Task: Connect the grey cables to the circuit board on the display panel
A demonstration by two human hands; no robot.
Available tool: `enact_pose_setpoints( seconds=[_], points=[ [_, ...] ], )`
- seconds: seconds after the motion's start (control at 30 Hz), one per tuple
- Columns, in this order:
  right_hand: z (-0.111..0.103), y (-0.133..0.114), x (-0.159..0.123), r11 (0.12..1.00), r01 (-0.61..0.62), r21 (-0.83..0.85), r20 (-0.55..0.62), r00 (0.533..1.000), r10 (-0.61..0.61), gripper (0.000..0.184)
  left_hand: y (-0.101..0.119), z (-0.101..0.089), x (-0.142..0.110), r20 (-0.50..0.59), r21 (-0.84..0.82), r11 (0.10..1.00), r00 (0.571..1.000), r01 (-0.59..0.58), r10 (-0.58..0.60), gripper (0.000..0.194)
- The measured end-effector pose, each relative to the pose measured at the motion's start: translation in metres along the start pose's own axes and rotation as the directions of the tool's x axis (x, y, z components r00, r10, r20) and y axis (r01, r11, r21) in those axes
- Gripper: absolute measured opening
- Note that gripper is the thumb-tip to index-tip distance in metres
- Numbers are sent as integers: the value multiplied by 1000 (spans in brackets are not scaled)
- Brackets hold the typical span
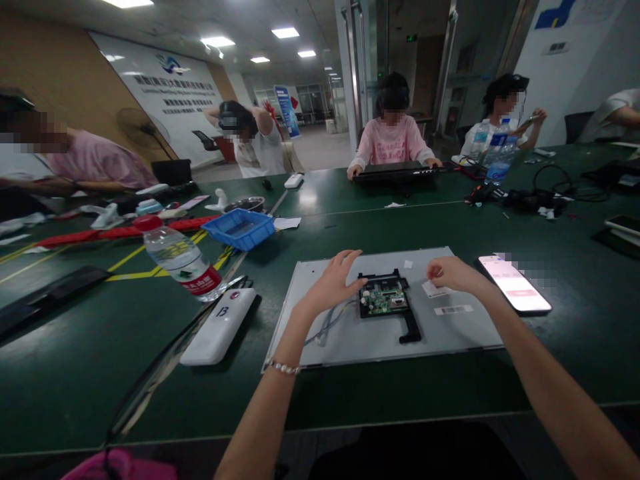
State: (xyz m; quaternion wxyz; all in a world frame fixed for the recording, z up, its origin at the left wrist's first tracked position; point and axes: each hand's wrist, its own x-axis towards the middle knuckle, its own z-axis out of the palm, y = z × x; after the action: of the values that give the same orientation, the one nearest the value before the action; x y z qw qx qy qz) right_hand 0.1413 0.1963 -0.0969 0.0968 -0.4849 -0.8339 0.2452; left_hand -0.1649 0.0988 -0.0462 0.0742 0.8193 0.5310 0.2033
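Note:
A grey metal panel (350, 340) lies flat on the green table (75, 373) in front of me. On its middle sits a green circuit board (384, 299) in a black frame. My left hand (334, 280) rests on the panel just left of the board, fingers stretched out towards it, with a bead bracelet on the wrist. My right hand (450, 273) hovers over the panel's upper right, fingers curled into a pinch; what they hold, if anything, is too small to make out. Thin grey wires (327, 323) run out from the board's left side.
A lit phone (515, 285) lies right of the panel. A water bottle (183, 260), a white device marked 13 (220, 327) and a blue tray (240, 229) are to the left. Other people sit across the table; one works at a black device (395, 172).

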Motion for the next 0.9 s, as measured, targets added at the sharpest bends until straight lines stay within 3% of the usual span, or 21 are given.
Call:
enact_pose_setpoints(
  seconds=[0.2, 0.37, 0.43, 0.53, 0.67, 0.9],
  points=[
    [-3, 16, 1, 992, -115, -59, -93, 990, 109, 13, -5, 21, -1, 255, -238, 970, 967, 41, 22, 90],
    [-2, 21, 2, 976, -184, -118, -148, 975, 166, 13, -13, 23, -11, 313, -327, 942, 949, 71, 38, 99],
    [0, 16, 3, 979, -157, -132, -193, 972, 130, 16, -15, 23, -12, 326, -333, 939, 945, 89, 26, 103],
    [3, 2, 4, 989, -10, -149, -243, 970, -26, 25, -17, 25, -12, 348, -325, 938, 937, 118, 3, 107],
    [11, -22, 11, 971, 152, -186, -229, 954, -194, 30, -19, 28, -13, 358, -312, 938, 933, 149, -29, 109],
    [22, -46, 27, 893, 104, -437, -163, 968, -193, 19, -25, 36, -16, 314, -314, 942, 949, 119, -16, 107]
  ],
)
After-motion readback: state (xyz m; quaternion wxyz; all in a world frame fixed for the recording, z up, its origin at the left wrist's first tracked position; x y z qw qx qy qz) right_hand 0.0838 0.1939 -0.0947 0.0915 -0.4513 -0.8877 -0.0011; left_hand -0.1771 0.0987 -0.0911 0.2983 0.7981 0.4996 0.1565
